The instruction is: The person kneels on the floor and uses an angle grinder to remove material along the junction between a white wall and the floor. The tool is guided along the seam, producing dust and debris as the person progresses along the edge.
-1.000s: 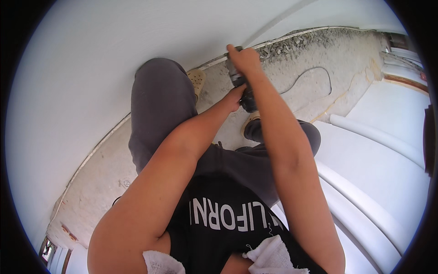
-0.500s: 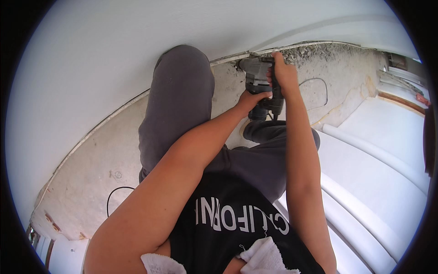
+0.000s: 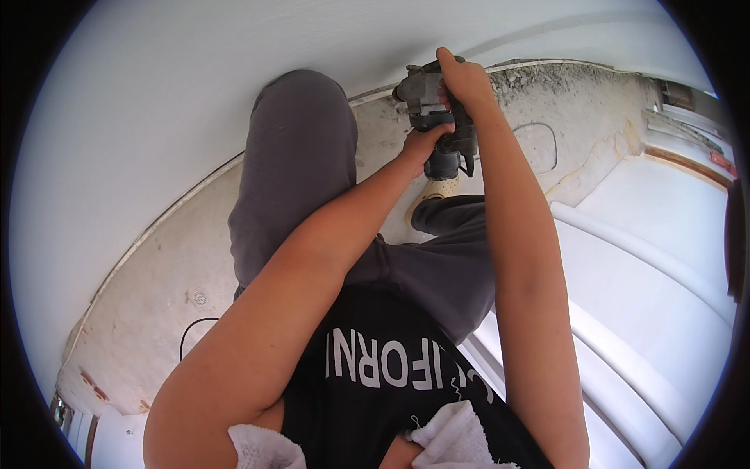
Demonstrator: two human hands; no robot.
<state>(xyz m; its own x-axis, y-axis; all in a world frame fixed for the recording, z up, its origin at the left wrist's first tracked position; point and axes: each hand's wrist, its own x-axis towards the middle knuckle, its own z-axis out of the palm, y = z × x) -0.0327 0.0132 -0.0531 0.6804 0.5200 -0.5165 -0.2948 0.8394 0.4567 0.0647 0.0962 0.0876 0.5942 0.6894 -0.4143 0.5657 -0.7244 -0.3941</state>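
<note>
Both hands hold a grey and black hammer drill beside the foot of the white wall. My right hand is wrapped round its rear handle, thumb toward the wall. Lower on the body, my left hand grips the dark housing, fingers partly hidden beneath it. The drill's nose points left, past my bent knee. Whether a bit is fitted and touches anything cannot be made out.
Broken rubble lies along the wall's base to the right. A thin black cable loops over the concrete floor. My knee is close to the wall. White ledges run along the right side.
Both hands have moved the drill up and slightly left in the picture, closer to the wall. More of my light-coloured shoe shows below it.
</note>
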